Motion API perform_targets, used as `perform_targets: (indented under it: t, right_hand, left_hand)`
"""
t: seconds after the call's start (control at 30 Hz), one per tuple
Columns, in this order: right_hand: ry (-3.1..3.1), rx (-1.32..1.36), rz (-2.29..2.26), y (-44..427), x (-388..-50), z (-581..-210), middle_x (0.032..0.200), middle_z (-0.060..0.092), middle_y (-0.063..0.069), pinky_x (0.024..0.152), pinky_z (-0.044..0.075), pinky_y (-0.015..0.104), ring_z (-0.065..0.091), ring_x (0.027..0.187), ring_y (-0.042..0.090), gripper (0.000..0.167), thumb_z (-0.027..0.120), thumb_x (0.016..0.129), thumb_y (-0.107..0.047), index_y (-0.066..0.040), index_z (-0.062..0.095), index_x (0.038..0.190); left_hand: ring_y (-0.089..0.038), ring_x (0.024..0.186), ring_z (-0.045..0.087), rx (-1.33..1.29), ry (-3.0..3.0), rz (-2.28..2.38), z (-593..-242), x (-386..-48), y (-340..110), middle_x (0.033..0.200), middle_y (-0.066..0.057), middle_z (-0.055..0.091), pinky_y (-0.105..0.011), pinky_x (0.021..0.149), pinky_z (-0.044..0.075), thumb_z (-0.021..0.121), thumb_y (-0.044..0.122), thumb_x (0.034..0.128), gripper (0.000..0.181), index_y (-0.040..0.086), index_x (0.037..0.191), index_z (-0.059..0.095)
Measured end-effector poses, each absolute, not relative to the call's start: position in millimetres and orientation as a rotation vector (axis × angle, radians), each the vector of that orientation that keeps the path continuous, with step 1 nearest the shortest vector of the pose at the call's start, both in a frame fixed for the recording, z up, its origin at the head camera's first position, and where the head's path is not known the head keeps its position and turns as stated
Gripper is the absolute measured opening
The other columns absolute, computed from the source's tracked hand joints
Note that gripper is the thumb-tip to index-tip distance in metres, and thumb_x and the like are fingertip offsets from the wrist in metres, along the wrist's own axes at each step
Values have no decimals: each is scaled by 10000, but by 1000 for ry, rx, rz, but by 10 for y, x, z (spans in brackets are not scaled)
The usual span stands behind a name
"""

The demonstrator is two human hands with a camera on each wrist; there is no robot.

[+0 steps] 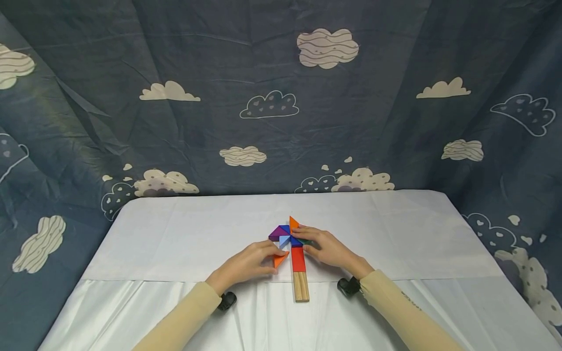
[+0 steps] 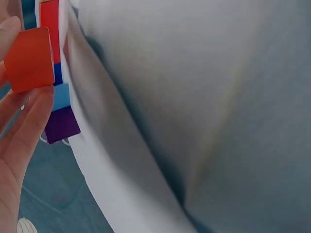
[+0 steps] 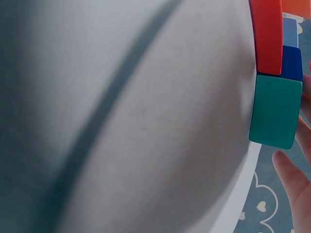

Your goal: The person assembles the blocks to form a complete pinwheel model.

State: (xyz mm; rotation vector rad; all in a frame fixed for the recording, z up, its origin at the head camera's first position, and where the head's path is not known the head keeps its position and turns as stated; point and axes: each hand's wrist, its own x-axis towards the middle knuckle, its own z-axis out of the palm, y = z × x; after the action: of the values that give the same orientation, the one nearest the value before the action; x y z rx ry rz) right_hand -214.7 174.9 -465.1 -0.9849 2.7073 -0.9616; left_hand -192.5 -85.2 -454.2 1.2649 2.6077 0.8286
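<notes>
On the white table lies a pinwheel-like arrangement of triangular blocks: purple [image 1: 275, 234], light blue [image 1: 284, 241], dark blue, green [image 3: 275, 111] and an orange one [image 1: 292, 223] at the top. Below it, a red block [image 1: 298, 259] and a natural wood block [image 1: 301, 286] run in line toward the person. My left hand [image 1: 250, 262] pinches another orange triangular block [image 2: 29, 60] between thumb and fingers, just left of the red block. Extended fingers of my right hand [image 1: 328, 247] rest over the arrangement's right side, hiding part of it; its thumb is near the green block.
The white-covered table [image 1: 175, 229] extends to both sides, with a cloth seam across its front part. Behind it hangs a dark cloud-patterned curtain [image 1: 373, 122]. A black wrist camera [image 1: 349, 286] hangs under the right wrist, and another [image 1: 227, 301] under the left.
</notes>
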Motion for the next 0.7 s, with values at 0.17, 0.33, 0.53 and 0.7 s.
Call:
perform_targets:
  t: [0.17,0.33,0.53,0.7]
  right_hand:
    - [2706,-985,-971,1749,-2147,-4652,1440,455,71,1057,303,504,365,1350,270,432,593,927,-78,-98,556,1357]
    - [2708,-978,-968,1749,-2148,-4654,1440,456,63,1058,304,502,362,1353,263,432,594,928,-80,-100,555,1358]
    - [2709,-970,-958,1744,-2153,-4653,1436,461,53,1057,304,501,360,1354,263,427,592,930,-85,-97,557,1355]
    - [2715,-970,-947,1738,-2156,-4652,1429,468,53,1058,306,496,367,1350,262,420,590,931,-88,-92,562,1350]
  left_hand:
    - [-149,1081,564,1303,2654,726,-4564,-1912,-824,1199,-49,588,-261,932,451,735,217,853,420,67,1233,639]
    - [-172,1155,534,1341,2698,611,-4535,-1872,-865,1274,-36,543,-289,965,433,706,285,877,423,99,1250,631]
    - [-136,1152,486,1487,2688,579,-4500,-1859,-979,1281,71,588,-272,974,406,672,297,905,332,161,1207,678]
    - [-210,1183,479,1575,2686,550,-4521,-1852,-1034,1235,91,623,-349,999,386,653,278,916,275,173,1165,706]
